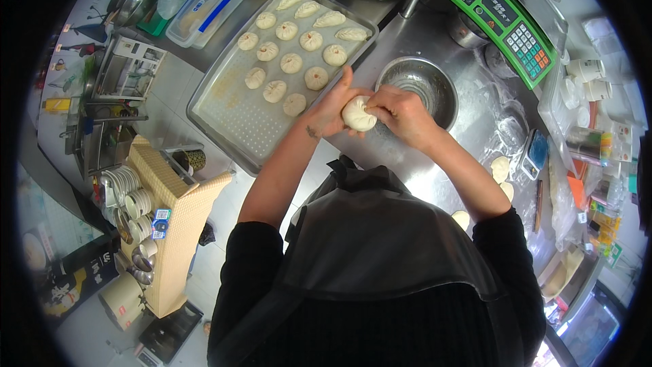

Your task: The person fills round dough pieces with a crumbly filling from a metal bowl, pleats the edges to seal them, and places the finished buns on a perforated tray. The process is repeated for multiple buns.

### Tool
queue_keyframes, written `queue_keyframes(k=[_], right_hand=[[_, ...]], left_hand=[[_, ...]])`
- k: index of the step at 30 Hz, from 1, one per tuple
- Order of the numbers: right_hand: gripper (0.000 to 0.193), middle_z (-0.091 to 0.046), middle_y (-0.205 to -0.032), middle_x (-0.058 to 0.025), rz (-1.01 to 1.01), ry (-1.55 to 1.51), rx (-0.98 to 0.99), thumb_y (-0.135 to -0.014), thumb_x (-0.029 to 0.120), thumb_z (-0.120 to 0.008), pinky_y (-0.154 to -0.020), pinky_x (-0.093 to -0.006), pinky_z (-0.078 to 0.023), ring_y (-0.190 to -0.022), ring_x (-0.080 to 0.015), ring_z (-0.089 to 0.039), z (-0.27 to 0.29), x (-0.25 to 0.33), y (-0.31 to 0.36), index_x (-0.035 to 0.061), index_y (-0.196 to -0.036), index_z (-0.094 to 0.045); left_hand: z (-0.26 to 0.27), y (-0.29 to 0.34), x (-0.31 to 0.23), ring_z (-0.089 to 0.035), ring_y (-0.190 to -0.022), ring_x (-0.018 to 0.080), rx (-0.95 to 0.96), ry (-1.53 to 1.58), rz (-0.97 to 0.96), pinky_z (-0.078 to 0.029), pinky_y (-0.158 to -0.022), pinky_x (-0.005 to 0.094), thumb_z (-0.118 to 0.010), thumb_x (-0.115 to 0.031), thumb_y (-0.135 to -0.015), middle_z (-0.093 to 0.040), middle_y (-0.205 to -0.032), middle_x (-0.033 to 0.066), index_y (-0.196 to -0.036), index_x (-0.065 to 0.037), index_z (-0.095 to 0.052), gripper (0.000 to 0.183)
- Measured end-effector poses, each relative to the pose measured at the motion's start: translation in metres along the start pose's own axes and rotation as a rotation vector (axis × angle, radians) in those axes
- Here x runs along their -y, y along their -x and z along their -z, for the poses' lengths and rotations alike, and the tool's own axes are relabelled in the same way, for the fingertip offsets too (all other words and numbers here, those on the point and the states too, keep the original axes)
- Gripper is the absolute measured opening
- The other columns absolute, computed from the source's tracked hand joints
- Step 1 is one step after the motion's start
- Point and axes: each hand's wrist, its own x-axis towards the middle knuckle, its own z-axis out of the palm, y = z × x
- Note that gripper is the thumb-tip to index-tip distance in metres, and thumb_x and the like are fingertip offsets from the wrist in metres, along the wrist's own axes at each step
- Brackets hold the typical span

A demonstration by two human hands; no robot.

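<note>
A round, pale bun [357, 115] of filled dough rests in my left hand [331, 110], whose fingers curl under it while the thumb points up and away. My right hand [402, 113] pinches the dough at the bun's upper right side with thumb and fingertips. Just beyond my hands lies a perforated metal tray [234, 119] bearing several pleated round buns [291, 63] and a far row of longer leaf-shaped ones [330, 19]. Behind my right hand stands a steel bowl [445, 88], its inside smeared and its contents partly hidden.
Flour dusts the steel worktop [468, 139] on the right. Flat dough rounds [500, 169] lie by my right forearm, near a small scale [536, 152] and a rolling pin [538, 205]. A green scale [499, 20] stands far right; a lidded plastic box [204, 13] sits left of the tray.
</note>
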Motion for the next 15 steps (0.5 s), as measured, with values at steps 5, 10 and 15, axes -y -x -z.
queue_keyframes(k=[5,10,15], right_hand=[[0.013,-0.064,-0.089,-0.0134,-0.168,-0.164,-0.015,-0.083,0.006,-0.07,-0.065,-0.0387,-0.054,-0.076,-0.0297,-0.066,-0.006,-0.004,0.003,0.0009,-0.095,-0.068],[0.016,-0.063,-0.091,-0.0143,-0.076,-0.054,0.067,-0.082,0.008,-0.071,-0.071,-0.0405,-0.054,-0.08,-0.0338,-0.065,0.003,0.001,0.0,0.0001,-0.096,-0.068],[0.019,-0.061,-0.09,-0.0132,0.028,-0.006,0.171,-0.082,0.008,-0.072,-0.071,-0.0389,-0.053,-0.081,-0.0318,-0.064,0.013,0.004,-0.002,-0.0013,-0.098,-0.068]], left_hand=[[-0.001,0.002,0.019,-0.067,-0.066,0.0187,-0.095,0.115,-0.132,-0.033,-0.038,0.0231,-0.011,-0.084,-0.087,-0.067,-0.089,0.0111,-0.112,-0.007,-0.058,0.093],[-0.015,-0.002,0.024,-0.068,-0.066,0.0221,-0.375,0.195,-0.124,-0.041,-0.046,0.0277,-0.011,-0.088,-0.083,-0.067,-0.085,0.0111,-0.105,-0.003,-0.059,0.1],[-0.016,-0.002,0.026,-0.07,-0.076,0.026,-0.303,0.265,-0.106,-0.049,-0.052,0.0342,-0.013,-0.088,-0.083,-0.068,-0.09,0.0135,-0.108,0.001,-0.057,0.103]])
